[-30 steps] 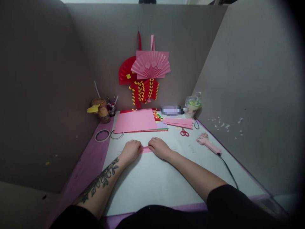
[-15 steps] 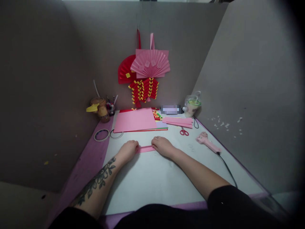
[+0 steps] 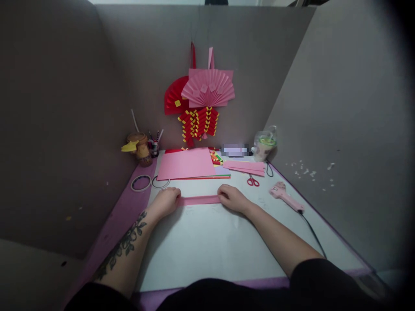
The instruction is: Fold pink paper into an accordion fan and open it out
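A narrow pink paper strip [image 3: 199, 200] lay flat on the white work mat [image 3: 207, 246], stretched crosswise just in front of the stack of pink sheets [image 3: 186, 164]. The left hand [image 3: 166, 201] rested palm down on the strip's left end and the right hand [image 3: 234, 198] on its right end, fingers curled and pressed onto the paper rather than pinching it, so the strip spanned the gap between the two hands and looked held taut and flat against the mat, probably to press a fold along its length. Whether the thumbs sat under the paper could not be told. Behind the strip, beyond the pink sheets, paper fans [image 3: 204, 88] hung on the partition. To the right of the strip lay red scissors [image 3: 253, 181] and, further right, a pink glue gun [image 3: 285, 195] with its cord trailing off the mat. To the left of the strip, near the mat's edge, lay two tape rings [image 3: 141, 183], and behind them stood a small brown jar [image 3: 141, 147] with pens beside it.
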The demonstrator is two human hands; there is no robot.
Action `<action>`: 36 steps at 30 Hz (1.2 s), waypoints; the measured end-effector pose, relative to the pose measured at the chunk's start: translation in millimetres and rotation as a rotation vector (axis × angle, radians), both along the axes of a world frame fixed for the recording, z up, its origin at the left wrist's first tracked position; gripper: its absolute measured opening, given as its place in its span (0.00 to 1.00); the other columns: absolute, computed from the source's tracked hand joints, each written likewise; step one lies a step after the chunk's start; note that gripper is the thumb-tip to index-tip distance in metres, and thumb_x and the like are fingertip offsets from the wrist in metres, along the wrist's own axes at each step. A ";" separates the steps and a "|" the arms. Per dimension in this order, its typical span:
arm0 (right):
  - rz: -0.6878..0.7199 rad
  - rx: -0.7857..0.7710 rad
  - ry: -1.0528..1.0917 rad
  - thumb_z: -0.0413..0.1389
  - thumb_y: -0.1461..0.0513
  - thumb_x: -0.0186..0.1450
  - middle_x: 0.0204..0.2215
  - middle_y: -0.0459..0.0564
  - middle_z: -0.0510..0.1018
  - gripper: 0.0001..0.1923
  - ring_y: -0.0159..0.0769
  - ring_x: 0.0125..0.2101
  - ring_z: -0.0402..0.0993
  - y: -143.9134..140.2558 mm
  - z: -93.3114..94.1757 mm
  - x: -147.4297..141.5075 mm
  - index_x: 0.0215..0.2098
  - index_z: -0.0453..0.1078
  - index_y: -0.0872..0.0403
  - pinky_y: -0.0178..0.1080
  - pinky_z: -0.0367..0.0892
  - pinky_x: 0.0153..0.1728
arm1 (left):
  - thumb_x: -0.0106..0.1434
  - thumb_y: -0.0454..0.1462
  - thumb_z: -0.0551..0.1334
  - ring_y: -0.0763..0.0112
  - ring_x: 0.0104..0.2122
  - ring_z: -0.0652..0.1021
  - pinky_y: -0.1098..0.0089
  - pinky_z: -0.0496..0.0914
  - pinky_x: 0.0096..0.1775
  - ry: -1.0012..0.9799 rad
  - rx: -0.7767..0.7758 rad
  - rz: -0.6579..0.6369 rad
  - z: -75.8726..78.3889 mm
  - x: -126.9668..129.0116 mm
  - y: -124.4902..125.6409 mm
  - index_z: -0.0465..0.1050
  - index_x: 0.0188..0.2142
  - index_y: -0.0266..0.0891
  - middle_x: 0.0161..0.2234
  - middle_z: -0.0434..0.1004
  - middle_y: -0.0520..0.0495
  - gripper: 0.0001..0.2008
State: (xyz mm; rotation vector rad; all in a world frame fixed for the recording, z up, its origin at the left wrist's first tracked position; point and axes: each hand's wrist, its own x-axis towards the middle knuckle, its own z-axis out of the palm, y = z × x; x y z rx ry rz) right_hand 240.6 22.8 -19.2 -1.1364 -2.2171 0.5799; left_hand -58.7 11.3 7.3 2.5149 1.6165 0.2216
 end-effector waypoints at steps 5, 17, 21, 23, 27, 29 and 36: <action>-0.070 -0.400 0.784 0.45 0.42 0.61 0.22 0.48 0.69 0.26 0.35 0.24 0.64 1.0 5.5 2.8 0.26 0.68 0.54 0.37 0.61 0.26 | 0.56 0.35 0.54 0.72 0.25 0.67 0.73 0.60 0.28 -0.564 -0.262 0.016 7.1 3.7 0.5 0.66 0.29 0.39 0.23 0.67 0.53 0.04; 0.334 -0.549 0.667 0.60 0.53 0.57 0.31 0.49 0.74 0.13 0.35 0.31 0.70 -27.0 8.8 -37.3 0.33 0.73 0.54 0.38 0.64 0.34 | 0.51 0.37 0.64 0.79 0.19 0.66 0.75 0.60 0.22 -1.358 -1.129 0.081 -19.0 83.7 -39.8 0.66 0.29 0.35 0.22 0.65 0.53 0.09; 0.020 -0.258 0.558 0.55 0.56 0.61 0.27 0.47 0.73 0.10 0.35 0.30 0.69 -17.5 3.7 -29.4 0.32 0.71 0.55 0.38 0.64 0.34 | 0.58 0.44 0.60 0.71 0.33 0.75 0.71 0.67 0.35 -1.360 -0.867 0.136 -26.0 81.2 -32.6 0.65 0.42 0.35 0.36 0.72 0.44 0.17; -0.132 0.013 0.410 0.52 0.59 0.64 0.28 0.48 0.74 0.09 0.36 0.32 0.68 -10.5 1.3 -21.5 0.34 0.71 0.55 0.39 0.63 0.37 | 0.62 0.45 0.55 0.71 0.35 0.75 0.69 0.67 0.37 -1.285 -0.564 0.218 -28.1 75.1 -27.6 0.62 0.46 0.38 0.41 0.71 0.44 0.17; -0.292 0.397 0.032 0.50 0.63 0.65 0.33 0.52 0.75 0.11 0.40 0.38 0.65 -0.6 -0.5 -12.5 0.39 0.74 0.53 0.42 0.58 0.44 | 0.65 0.42 0.50 0.68 0.38 0.72 0.64 0.67 0.40 -0.973 0.282 0.299 -23.5 55.8 -23.6 0.61 0.45 0.38 0.39 0.69 0.44 0.13; -0.352 0.469 -0.098 0.51 0.62 0.65 0.33 0.52 0.75 0.11 0.41 0.39 0.63 0.9 -1.5 -16.1 0.39 0.75 0.51 0.43 0.57 0.43 | 0.64 0.40 0.53 0.65 0.41 0.71 0.61 0.65 0.44 -0.765 0.609 0.153 -17.1 48.1 -24.9 0.63 0.43 0.38 0.38 0.69 0.43 0.10; -0.185 0.509 -0.195 0.53 0.63 0.65 0.32 0.50 0.74 0.08 0.40 0.39 0.62 -7.4 -8.8 -47.0 0.36 0.74 0.51 0.41 0.55 0.43 | 0.61 0.34 0.58 0.61 0.44 0.71 0.60 0.62 0.45 -0.097 0.510 -0.159 -6.1 53.0 -20.7 0.67 0.48 0.39 0.44 0.74 0.42 0.14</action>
